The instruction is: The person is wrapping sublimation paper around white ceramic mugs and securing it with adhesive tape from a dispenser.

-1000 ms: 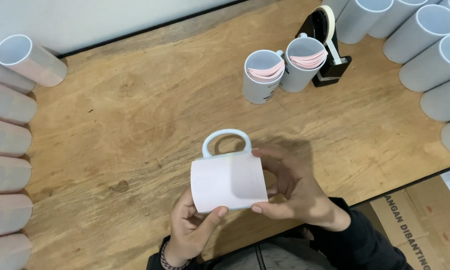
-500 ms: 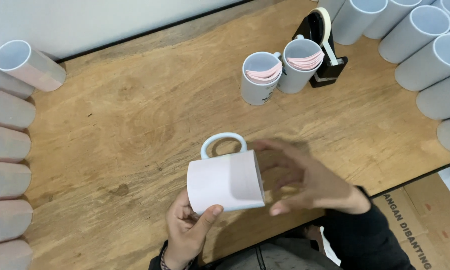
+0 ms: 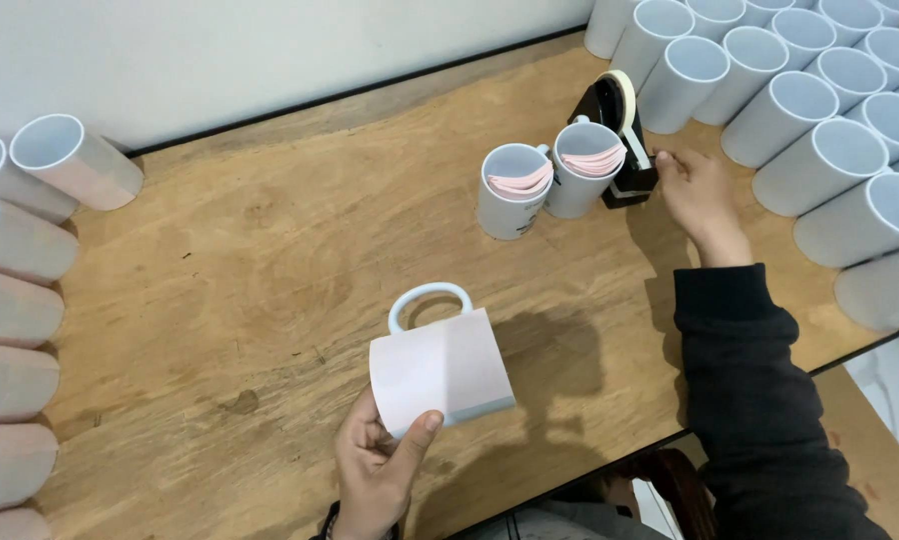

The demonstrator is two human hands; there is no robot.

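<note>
Head view: your left hand [image 3: 380,470] pinched the paper-wrapped mug [image 3: 440,368] (near table [image 3: 220,260] edge); right hand [image 3: 700,190], fingers curled, touched the tape dispenser [image 3: 620,140].

One mug wrapped in pink paper [image 3: 440,372]. Two upright mugs [image 3: 515,190] stuffed with pink sheets. One tape dispenser [image 3: 618,135]. Eight wrapped mugs [image 3: 20,240] counted at left. Plain mugs [image 3: 820,110] massed at right, partly cut off.

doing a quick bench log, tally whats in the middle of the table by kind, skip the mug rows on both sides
paper-wrapped mug, held in the left hand: 1
upright mugs holding pink sheets: 2
tape dispenser: 1
total: 4
</note>
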